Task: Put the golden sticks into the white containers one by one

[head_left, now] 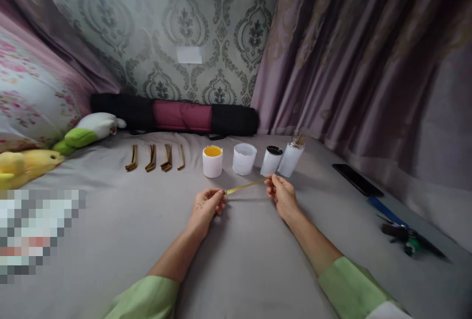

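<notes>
A thin, shiny gold strip (245,187) stretches between my two hands above the grey sheet. My left hand (209,204) pinches its left end, and my right hand (281,192) pinches the other end, higher up. Just beyond the hands, a white tub with yellow inside (213,165), a whitish translucent tub (244,160), a white can with a black top (272,162) and a taller white container (291,160) stand in a row. Thin brownish sticks or strips (300,139) poke out of the tall one. Bent gold strips (150,158) lie in small bundles to the left, beside a single strip (181,158).
A black phone (357,180) and keys with a blue strap (403,235) lie at the right. Plush toys (92,130) rest at the left near a blurred-out item (33,230). A long black and maroon bag (182,116) lies against the patterned wall.
</notes>
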Demonstrator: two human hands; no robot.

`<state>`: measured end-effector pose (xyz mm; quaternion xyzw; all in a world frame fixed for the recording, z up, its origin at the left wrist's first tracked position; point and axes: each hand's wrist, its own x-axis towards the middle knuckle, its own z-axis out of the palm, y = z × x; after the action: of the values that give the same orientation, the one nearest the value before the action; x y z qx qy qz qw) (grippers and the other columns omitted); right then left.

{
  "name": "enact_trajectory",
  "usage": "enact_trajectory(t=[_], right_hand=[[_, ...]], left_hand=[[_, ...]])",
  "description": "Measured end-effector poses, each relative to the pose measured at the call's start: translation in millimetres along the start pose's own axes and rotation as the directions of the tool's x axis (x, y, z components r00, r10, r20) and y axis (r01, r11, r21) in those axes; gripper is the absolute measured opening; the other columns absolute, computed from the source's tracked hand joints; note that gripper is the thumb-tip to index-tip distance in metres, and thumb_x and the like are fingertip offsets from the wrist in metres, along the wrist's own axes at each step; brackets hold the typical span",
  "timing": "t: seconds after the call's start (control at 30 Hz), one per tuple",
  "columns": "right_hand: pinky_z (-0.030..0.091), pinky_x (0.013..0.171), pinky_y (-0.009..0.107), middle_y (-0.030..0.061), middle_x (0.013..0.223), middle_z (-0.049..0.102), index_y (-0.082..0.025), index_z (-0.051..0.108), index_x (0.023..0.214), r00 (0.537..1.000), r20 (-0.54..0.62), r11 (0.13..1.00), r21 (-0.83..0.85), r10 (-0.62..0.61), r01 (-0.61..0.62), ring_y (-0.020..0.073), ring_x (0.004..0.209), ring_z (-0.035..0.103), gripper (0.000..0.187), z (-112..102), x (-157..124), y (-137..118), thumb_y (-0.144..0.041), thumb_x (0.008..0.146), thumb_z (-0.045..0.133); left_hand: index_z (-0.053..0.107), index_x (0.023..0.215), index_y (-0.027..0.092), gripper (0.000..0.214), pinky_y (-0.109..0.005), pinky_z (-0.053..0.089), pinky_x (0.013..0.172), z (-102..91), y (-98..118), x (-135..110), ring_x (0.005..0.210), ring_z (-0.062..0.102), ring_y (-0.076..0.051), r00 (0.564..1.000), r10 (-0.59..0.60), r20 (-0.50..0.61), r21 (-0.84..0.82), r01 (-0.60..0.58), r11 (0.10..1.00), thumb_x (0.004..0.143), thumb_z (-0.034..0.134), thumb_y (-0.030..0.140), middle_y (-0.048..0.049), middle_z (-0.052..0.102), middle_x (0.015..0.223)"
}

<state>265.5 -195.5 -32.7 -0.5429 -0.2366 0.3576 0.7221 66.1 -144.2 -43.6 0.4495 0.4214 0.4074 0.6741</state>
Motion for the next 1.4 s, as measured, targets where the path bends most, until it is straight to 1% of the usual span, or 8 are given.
enact_trajectory(t=[0.2, 0.4, 0.57, 0.7, 0.8, 0.97, 1.13, 1.4], right_hand=[[0.031, 0.037, 0.016, -0.0016, 0.060, 0.059, -0.015, 0.060, 0.076, 1.000, 0.009, 1.000, 0.002, -0.002, 0.002, 0.0045, 0.042, 0.045, 0.032, -1.5, 1.7, -0.3, -0.043, 0.061, 0.066], [0.031, 0.036, 0.016, -0.0014, 0.060, 0.060, -0.015, 0.059, 0.075, 1.000, 0.002, 1.000, -0.010, -0.004, 0.004, 0.0042, 0.042, 0.045, 0.031, -3.1, -0.3, -1.7, -0.043, 0.061, 0.065], [0.031, 0.036, 0.016, -0.0012, 0.058, 0.059, -0.015, 0.059, 0.074, 1.000, -0.020, 1.000, -0.002, 0.008, -0.008, 0.0048, 0.041, 0.045, 0.032, -2.3, -1.9, -3.9, -0.042, 0.059, 0.066], [0.031, 0.035, 0.016, -0.0012, 0.058, 0.059, -0.015, 0.059, 0.073, 1.000, -0.028, 1.000, -0.001, 0.004, -0.004, 0.0048, 0.041, 0.045, 0.030, -4.9, -0.8, -7.3, -0.041, 0.060, 0.065], [0.031, 0.036, 0.016, -0.0014, 0.058, 0.059, -0.015, 0.059, 0.074, 0.999, -0.040, 1.000, -0.007, -0.015, 0.015, 0.0046, 0.041, 0.045, 0.028, -11.6, 1.7, -11.7, -0.040, 0.062, 0.064], [0.033, 0.037, 0.016, -0.0010, 0.059, 0.059, -0.015, 0.059, 0.074, 0.997, -0.068, 0.999, -0.022, -0.047, 0.045, 0.0048, 0.043, 0.046, 0.024, -27.0, 5.6, -27.6, -0.036, 0.064, 0.063], [0.033, 0.036, 0.015, -0.0002, 0.059, 0.059, -0.015, 0.059, 0.073, 0.990, -0.117, 0.996, -0.033, -0.085, 0.082, 0.0052, 0.043, 0.046, 0.021, -42.5, 8.6, -51.9, -0.033, 0.064, 0.064], [0.033, 0.034, 0.015, 0.0000, 0.058, 0.059, -0.014, 0.059, 0.072, 0.970, -0.179, 0.986, -0.058, -0.164, 0.156, 0.0051, 0.042, 0.046, 0.014, -68.5, 18.6, -89.5, -0.028, 0.068, 0.062]], left_hand=[[0.054, 0.081, 0.010, 0.028, -0.016, 0.034, 0.037, 1.6, 2.7, -1.5, 0.043, 0.048, -0.006, 0.999, -0.046, -0.022, -0.047, 0.045, 0.998, 0.063, 0.064, 0.028, -0.0067, 0.063, 0.065], [0.055, 0.081, 0.010, 0.031, -0.017, 0.035, 0.038, -2.8, -2.9, 1.0, 0.045, 0.050, -0.007, 1.000, -0.012, 0.028, -0.056, 0.013, 0.998, 0.062, 0.065, 0.032, -0.0067, 0.064, 0.066], [0.055, 0.081, 0.010, 0.031, -0.016, 0.035, 0.038, -5.5, -6.1, 1.8, 0.045, 0.050, -0.006, 0.999, -0.020, 0.047, -0.058, 0.022, 0.998, 0.063, 0.065, 0.034, -0.0062, 0.064, 0.066], [0.055, 0.081, 0.010, 0.026, -0.016, 0.035, 0.038, -4.6, -3.3, 1.1, 0.044, 0.049, -0.006, 0.998, -0.050, 0.033, -0.079, 0.052, 0.996, 0.066, 0.063, 0.029, -0.0060, 0.063, 0.063], [0.055, 0.081, 0.009, 0.019, -0.016, 0.037, 0.039, -2.7, 1.4, -0.5, 0.045, 0.050, -0.006, 0.997, -0.076, 0.017, -0.119, 0.077, 0.990, 0.069, 0.061, 0.024, -0.0055, 0.062, 0.062], [0.056, 0.081, 0.008, 0.010, -0.015, 0.039, 0.040, -2.1, 6.3, -1.8, 0.043, 0.050, -0.006, 0.991, -0.131, -0.017, -0.143, 0.127, 0.982, 0.074, 0.056, 0.015, -0.0042, 0.060, 0.059], [0.057, 0.083, 0.008, 0.009, -0.016, 0.041, 0.043, -7.0, 3.3, 1.2, 0.046, 0.052, -0.006, 0.994, -0.109, 0.016, -0.209, 0.110, 0.972, 0.075, 0.054, 0.012, -0.0049, 0.061, 0.063], [0.058, 0.078, 0.008, 0.006, -0.016, 0.041, 0.041, -6.8, 6.3, 2.0, 0.046, 0.051, -0.006, 0.991, -0.132, -0.002, -0.266, 0.127, 0.956, 0.075, 0.052, 0.008, -0.0048, 0.059, 0.062]])
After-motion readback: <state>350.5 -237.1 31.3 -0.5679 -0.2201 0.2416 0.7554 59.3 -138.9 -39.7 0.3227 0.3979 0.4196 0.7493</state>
